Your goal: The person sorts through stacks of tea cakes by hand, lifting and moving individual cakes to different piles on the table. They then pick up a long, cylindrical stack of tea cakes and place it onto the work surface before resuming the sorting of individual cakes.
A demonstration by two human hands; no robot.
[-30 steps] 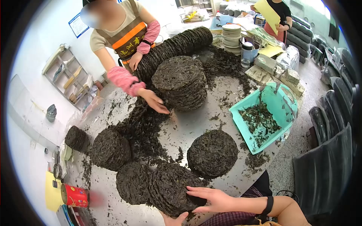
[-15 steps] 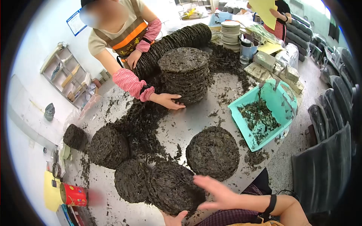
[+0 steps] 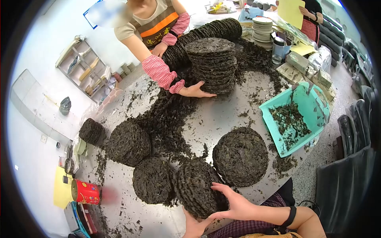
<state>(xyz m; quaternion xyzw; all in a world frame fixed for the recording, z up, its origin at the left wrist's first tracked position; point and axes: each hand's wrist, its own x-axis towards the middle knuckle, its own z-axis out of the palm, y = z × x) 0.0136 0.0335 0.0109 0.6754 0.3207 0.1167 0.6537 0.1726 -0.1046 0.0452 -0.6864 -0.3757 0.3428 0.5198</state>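
Observation:
A stack of dark, leafy round cakes, which look like dried seaweed, is tilted at the near edge of the table, its layered side showing. My right hand grips its right side, fingers on top and thumb below. My left hand is closed on its lower near edge, partly hidden by the stack. Beside it on the left lies another round stack, and to the right a wider one. Two more stacks, one large and one small, stand farther left.
Across the table, a co-worker's hand touches a tall stack, with a long roll of cakes behind. A teal dustpan holds loose flakes. Plates stand behind; a red can is at left.
My view has shifted, so the scene sits farther right. The near stack has been tipped to show its side. My right hand has closed on it; my left hand has moved in under its edge.

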